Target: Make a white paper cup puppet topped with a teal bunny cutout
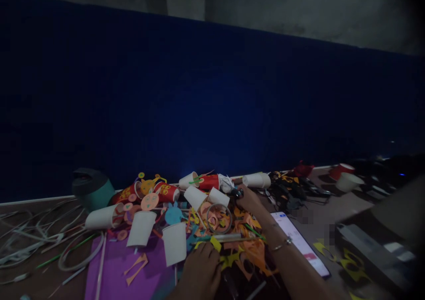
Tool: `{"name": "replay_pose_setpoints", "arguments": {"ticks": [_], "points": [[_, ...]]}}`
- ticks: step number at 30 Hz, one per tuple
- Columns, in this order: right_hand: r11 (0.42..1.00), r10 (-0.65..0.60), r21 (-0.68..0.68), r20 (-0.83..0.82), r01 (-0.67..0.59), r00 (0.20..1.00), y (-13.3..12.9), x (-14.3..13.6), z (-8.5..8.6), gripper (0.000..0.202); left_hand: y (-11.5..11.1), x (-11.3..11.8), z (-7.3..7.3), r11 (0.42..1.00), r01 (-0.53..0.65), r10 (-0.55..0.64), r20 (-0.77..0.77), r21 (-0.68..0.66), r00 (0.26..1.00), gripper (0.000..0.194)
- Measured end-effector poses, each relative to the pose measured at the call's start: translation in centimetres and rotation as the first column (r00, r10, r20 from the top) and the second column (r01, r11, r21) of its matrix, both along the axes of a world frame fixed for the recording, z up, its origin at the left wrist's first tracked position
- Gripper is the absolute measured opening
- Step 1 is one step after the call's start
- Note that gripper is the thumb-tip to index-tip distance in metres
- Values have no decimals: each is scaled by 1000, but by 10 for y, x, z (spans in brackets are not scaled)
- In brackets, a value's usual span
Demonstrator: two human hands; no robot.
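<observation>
Reaching mid-frame, our right hand (247, 199) pinches a small dark thing (237, 193); our left hand (201, 269), fingers curled together, presses paper scraps (232, 258) below.

Yellow paper cutout (215, 243) — a small, flat, irregular scrap, lying on the heap of orange and yellow cutouts at lower centre of the frame, touching the fingertips of the left hand (201, 271). Small dark object (238, 193) — details too dim to tell, located just right of centre, at the fingertips of the right hand (249, 201).
</observation>
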State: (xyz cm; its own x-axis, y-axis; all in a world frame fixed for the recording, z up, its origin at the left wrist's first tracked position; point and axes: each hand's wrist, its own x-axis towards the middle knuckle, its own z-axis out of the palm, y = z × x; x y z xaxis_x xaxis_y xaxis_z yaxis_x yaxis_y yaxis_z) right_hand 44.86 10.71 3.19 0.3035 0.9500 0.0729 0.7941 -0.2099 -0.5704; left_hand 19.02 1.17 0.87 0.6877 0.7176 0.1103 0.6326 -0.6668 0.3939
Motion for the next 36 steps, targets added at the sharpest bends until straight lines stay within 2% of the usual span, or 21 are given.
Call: {"name": "replay_pose_setpoints", "arguments": {"ticks": [5, 10, 15, 17, 19, 21, 23, 26, 27, 28, 31, 34, 36], "points": [[998, 29, 64, -136, -20, 990, 4, 0, -6, 34, 2, 0, -1, 1000, 17, -17, -16, 11, 1000, 13], [973, 14, 220, -343, 66, 939, 2, 1, 10, 33, 3, 0, -3, 999, 26, -25, -41, 21, 999, 15], [906, 10, 338, -618, 254, 786, -6, -4, 36, 43, 6, 0, -14, 999, 33, -32, -46, 13, 998, 15], [877, 24, 354, -708, 324, 706, -10, -9, 45, 48, 6, -1, -8, 998, 50, -50, 27, -22, 998, 16], [862, 55, 357, -770, 359, 635, -15, -17, 53, 49, 7, -2, 8, 995, 38, -19, 195, -97, 981, 22], [863, 88, 354, -809, 361, 582, -20, -28, 60, 48, 11, -1, 30, 979, -51, 130, 412, -197, 902, 32], [873, 121, 348, -834, 342, 539, -25, -44, 67, 47, 21, 1, 52, 918, -180, 356, 537, -353, 765, 45], [917, 182, 313, -881, 248, 438, -35, -73, 75, 47, 39, 7, 75, 851, -120, 481, 668, -512, 568, 64], [934, 195, 297, -891, 201, 410, -39, -81, 77, 46, 44, 9, 79, 832, -58, 495, 692, -551, 525, 63], [942, 208, 292, -896, 167, 393, -42, -88, 78, 44, 48, 11, 82, 816, -17, 513, 711, -578, 481, 52], [939, 206, 302, -878, 166, 433, -48, -99, 81, 43, 56, 14, 82, 761, 43, 562, 691, -647, 454, 25], [892, 205, 363, -857, 270, 473, -47, -94, 81, 43, 60, 10, 77, 740, 16, 597, 667, -673, 447, 23], [862, 221, 381, -876, 334, 428, -44, -88, 81, 44, 63, 5, 72, 746, -5, 595, 663, -666, 454, 24]]}}
